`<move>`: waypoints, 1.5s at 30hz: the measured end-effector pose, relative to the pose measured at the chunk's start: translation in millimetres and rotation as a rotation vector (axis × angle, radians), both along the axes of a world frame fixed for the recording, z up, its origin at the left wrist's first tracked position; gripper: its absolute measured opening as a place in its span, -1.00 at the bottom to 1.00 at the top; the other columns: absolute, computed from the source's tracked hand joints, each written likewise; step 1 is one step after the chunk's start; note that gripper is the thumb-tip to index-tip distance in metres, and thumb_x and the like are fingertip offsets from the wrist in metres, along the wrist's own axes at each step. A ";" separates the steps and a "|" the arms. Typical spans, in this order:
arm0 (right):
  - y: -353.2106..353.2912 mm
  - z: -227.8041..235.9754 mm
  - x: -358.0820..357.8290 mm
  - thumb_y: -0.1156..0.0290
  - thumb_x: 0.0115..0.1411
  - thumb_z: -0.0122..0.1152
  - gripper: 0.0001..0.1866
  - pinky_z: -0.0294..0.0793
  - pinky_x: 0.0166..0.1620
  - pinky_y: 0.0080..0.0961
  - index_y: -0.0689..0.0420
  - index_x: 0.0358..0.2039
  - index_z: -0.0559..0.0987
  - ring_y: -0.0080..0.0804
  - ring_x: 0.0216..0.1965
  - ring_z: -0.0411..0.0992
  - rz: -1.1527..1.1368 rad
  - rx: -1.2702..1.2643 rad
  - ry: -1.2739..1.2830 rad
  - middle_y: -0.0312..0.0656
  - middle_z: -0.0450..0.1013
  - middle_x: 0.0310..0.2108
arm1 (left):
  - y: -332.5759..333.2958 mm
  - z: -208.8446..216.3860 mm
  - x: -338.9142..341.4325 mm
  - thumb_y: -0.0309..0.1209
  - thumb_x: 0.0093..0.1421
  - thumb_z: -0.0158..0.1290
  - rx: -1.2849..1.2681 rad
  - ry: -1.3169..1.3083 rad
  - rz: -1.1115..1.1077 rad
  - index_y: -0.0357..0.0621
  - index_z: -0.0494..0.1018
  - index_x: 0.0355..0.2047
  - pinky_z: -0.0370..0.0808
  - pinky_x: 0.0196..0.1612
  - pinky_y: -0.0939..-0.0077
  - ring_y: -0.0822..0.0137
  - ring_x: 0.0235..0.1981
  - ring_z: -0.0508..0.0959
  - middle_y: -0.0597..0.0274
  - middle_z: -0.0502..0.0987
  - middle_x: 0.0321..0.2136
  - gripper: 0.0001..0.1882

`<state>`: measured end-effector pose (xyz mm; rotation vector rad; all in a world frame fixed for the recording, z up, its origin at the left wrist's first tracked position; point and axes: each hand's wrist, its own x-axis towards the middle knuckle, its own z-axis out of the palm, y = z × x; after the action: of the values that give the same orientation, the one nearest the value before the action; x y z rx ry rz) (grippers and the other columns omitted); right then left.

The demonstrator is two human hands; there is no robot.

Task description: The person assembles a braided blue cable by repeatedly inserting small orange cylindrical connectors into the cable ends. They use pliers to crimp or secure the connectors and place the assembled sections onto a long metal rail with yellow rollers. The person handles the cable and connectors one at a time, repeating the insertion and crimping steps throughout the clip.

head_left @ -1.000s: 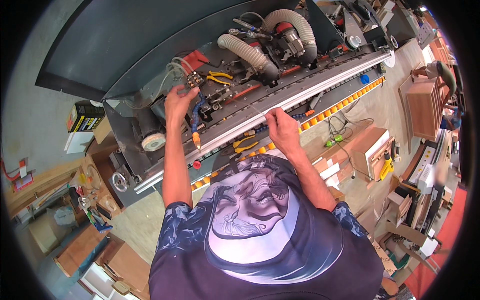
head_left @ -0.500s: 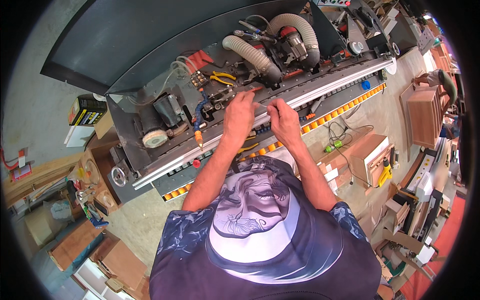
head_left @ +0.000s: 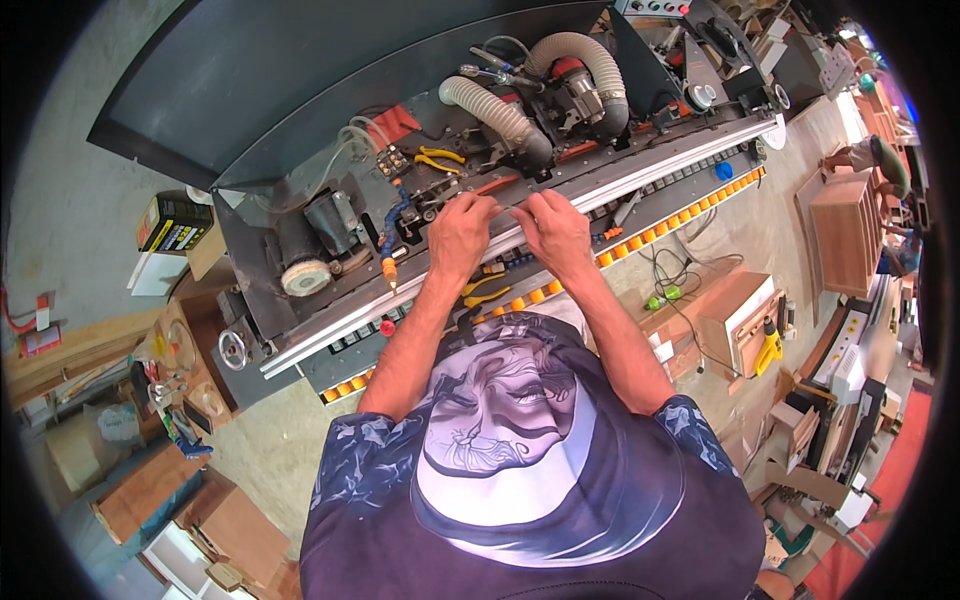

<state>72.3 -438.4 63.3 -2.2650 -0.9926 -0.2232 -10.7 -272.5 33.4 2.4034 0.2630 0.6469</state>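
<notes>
Both of my hands are over the front rail (head_left: 400, 290) of a long dark machine with its lid raised. My left hand (head_left: 462, 235) is closed, fingers curled down and pinched near a red strip (head_left: 497, 185) on the machine. Close by on the right, my right hand (head_left: 555, 235) is also closed, its thumb and fingertips pointing toward the left one. Whatever is between the fingers of either hand is too small or hidden to name. Yellow-handled pliers (head_left: 440, 160) lie inside the machine, beyond my left hand.
Grey ribbed hoses (head_left: 490, 108) run to motors behind my hands. A blue jointed hose with an orange nozzle (head_left: 388, 262) stands at the left. Orange rollers (head_left: 670, 226) line the near edge. Another yellow-handled tool (head_left: 485, 297) lies below the rail. Wooden cabinets (head_left: 740, 325) stand at the right.
My left hand has drawn back slightly to the left, its outstretched fingers now curled, uncovering more of the red strip. My right hand has moved slightly up and left.
</notes>
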 end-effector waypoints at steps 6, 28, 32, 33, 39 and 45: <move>8.5 -23.9 1.0 0.36 0.22 0.38 -0.82 0.51 -0.38 -0.09 0.08 -0.40 0.52 0.02 -0.41 0.52 -0.200 0.064 -0.004 -0.10 0.47 -0.46 | -10.5 -16.0 8.2 -0.48 0.21 0.22 0.033 -0.067 0.005 0.04 0.65 -0.29 0.61 -0.29 0.17 0.07 -0.29 0.68 0.23 0.65 -0.30 -0.90; 10.9 -19.9 -5.6 0.39 0.31 0.17 -0.78 0.56 -0.34 0.07 0.22 -0.10 0.47 0.21 -0.34 0.61 -0.067 -0.051 0.410 0.10 0.58 -0.44 | -13.3 -10.5 9.3 -0.45 0.35 0.17 0.064 0.070 -0.038 -0.10 0.65 -0.11 0.56 -0.25 0.11 -0.01 -0.26 0.66 0.10 0.59 -0.23 -0.85; 16.0 -16.4 -6.1 0.38 0.24 0.21 -0.71 0.58 -0.33 0.05 0.25 -0.09 0.48 0.17 -0.35 0.63 -0.105 -0.162 0.396 0.10 0.59 -0.45 | -13.9 -15.7 9.3 -0.44 0.32 0.21 0.063 0.032 -0.064 -0.09 0.65 -0.16 0.56 -0.28 0.10 -0.03 -0.28 0.66 0.10 0.57 -0.27 -0.89; 17.7 -15.8 -6.7 0.37 0.23 0.22 -0.69 0.59 -0.33 0.04 0.26 -0.08 0.48 0.16 -0.36 0.64 -0.106 -0.212 0.384 0.10 0.60 -0.46 | -13.6 -16.9 8.2 -0.43 0.31 0.22 0.078 0.040 -0.056 -0.09 0.65 -0.18 0.56 -0.29 0.10 -0.03 -0.29 0.65 0.10 0.57 -0.28 -0.90; 26.8 -33.2 -12.9 0.30 0.19 0.26 -0.62 0.59 -0.42 -0.03 0.27 -0.06 0.49 0.09 -0.47 0.64 -0.192 -0.201 0.226 0.02 0.59 -0.54 | -11.5 -26.0 7.4 -0.30 0.30 0.25 0.100 0.077 -0.018 -0.12 0.65 -0.21 0.51 -0.31 0.07 -0.09 -0.33 0.61 0.06 0.54 -0.34 -0.83; 32.3 -37.7 -15.6 0.24 0.20 0.27 -0.61 0.57 -0.44 -0.03 0.23 -0.06 0.51 0.06 -0.49 0.64 -0.206 -0.199 0.199 -0.01 0.58 -0.57 | -14.0 -21.4 6.0 -0.23 0.30 0.22 0.147 0.148 0.005 -0.13 0.63 -0.24 0.49 -0.32 0.03 -0.11 -0.33 0.60 0.05 0.52 -0.36 -0.78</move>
<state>56.8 -406.1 25.6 -2.5147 -0.7053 0.0164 -4.7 -286.4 12.0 2.5976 0.2918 0.5063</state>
